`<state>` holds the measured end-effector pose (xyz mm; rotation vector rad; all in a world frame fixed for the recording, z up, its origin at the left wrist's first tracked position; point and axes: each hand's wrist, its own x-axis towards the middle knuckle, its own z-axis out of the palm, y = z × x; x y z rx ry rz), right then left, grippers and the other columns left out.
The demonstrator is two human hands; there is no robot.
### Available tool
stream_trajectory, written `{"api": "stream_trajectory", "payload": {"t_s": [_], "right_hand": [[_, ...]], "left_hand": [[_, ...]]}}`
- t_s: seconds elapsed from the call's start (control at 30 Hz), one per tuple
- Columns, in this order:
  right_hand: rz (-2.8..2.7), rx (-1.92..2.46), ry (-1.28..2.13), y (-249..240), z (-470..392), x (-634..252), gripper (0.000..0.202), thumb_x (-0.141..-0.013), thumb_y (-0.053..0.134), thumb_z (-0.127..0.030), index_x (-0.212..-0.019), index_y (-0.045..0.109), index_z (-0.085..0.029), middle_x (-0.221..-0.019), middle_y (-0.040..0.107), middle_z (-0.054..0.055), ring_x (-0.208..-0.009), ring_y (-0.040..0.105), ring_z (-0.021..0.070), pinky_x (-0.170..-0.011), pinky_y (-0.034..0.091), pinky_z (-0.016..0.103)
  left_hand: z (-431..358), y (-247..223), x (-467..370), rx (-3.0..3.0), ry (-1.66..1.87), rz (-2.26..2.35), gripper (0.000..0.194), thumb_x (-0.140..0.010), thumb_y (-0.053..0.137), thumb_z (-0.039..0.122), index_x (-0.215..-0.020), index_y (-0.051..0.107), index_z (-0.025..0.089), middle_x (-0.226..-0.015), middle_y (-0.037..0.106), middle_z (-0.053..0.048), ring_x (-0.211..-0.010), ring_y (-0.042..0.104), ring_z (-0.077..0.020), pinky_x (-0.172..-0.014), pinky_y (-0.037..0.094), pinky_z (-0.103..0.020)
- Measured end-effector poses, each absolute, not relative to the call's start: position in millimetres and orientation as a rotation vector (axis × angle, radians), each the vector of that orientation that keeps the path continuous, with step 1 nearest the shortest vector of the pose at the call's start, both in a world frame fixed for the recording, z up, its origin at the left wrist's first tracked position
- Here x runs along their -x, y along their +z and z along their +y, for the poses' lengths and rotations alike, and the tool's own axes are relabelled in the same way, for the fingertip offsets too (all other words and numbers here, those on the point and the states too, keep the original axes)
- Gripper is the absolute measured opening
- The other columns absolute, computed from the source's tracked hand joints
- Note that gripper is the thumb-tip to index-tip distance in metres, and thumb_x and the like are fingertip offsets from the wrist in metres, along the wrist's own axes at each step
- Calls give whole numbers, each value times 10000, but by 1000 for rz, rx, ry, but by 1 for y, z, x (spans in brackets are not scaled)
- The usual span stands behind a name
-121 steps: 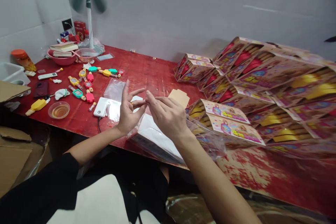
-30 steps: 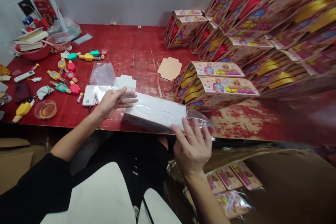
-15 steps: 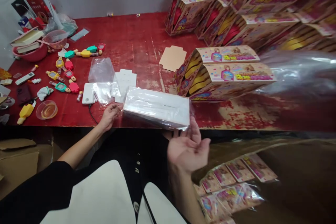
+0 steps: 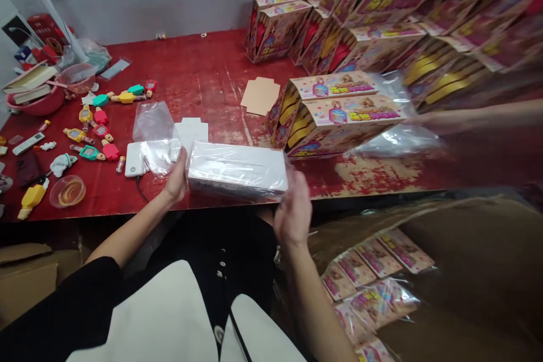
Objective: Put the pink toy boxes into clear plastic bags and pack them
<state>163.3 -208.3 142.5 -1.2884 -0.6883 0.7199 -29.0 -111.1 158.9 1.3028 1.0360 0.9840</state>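
A white box wrapped in clear plastic lies at the front edge of the red table, between my two hands. My left hand is upright against the box's left end, its fingers extended. At the right end, my right hand touches the loose plastic; it is blurred, and whether its fingers pinch the film cannot be made out. Just behind the box are a clear bag and a white card. Two printed cartons with yellow contents stand to the right of it.
Another person's blurred arm reaches in from the right beside the cartons. More cartons are stacked behind. Colourful toy pieces and a small bowl lie on the left. Below the table's right side, an open cardboard box holds wrapped packs.
My left hand has come up against the box's end. My right hand has turned from palm up to sideways. Another person's arm has appeared, and the view has shifted right.
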Motion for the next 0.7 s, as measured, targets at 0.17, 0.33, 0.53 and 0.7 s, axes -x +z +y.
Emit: {"api": "stream_trajectory", "payload": {"t_s": [0.17, 0.33, 0.53, 0.7], "right_hand": [[-654, 1221, 630, 181, -231, -180, 715, -949, 345, -637, -1459, 530, -171, -1441, 594, 152, -1378, 554, 299, -1199, 391, 554], [-779, 1187, 808, 194, -269, -211, 905, -937, 78, -758, -1559, 410, -190, -1501, 545, 163, -1443, 493, 308, -1151, 456, 556], [-1077, 1282, 830, 178, -302, -241, 1146, -714, 658, -824, -1607, 280, -213, -1648, 357, 160, -1530, 361, 310, -1239, 354, 495], [-1514, 1641, 523, 259, -335, -283, 1340, -575, 714, -903, -1630, 252, -216, -1625, 393, 137, -1509, 381, 349, -1219, 378, 517]], "left_hand": [[-143, 180, 38, -1188, 1009, 895, 822, -937, 305, 786, -1523, 435, 224, -1493, 581, -117, -1464, 489, -278, -1170, 480, -472], [-157, 190, 43, -1196, 938, 790, 882, -833, 420, 888, -1471, 455, 280, -1516, 548, -150, -1416, 537, -332, -1045, 556, -488], [-152, 170, 25, -1088, 708, 805, 916, -547, 931, 481, -1323, 556, 169, -1165, 743, -137, -960, 753, -305, -862, 632, -431], [-148, 180, -1, -1518, 754, 575, 1228, -494, 992, 424, -1539, 369, 257, -1400, 624, -159, -1278, 638, -358, -990, 603, -422]]}}
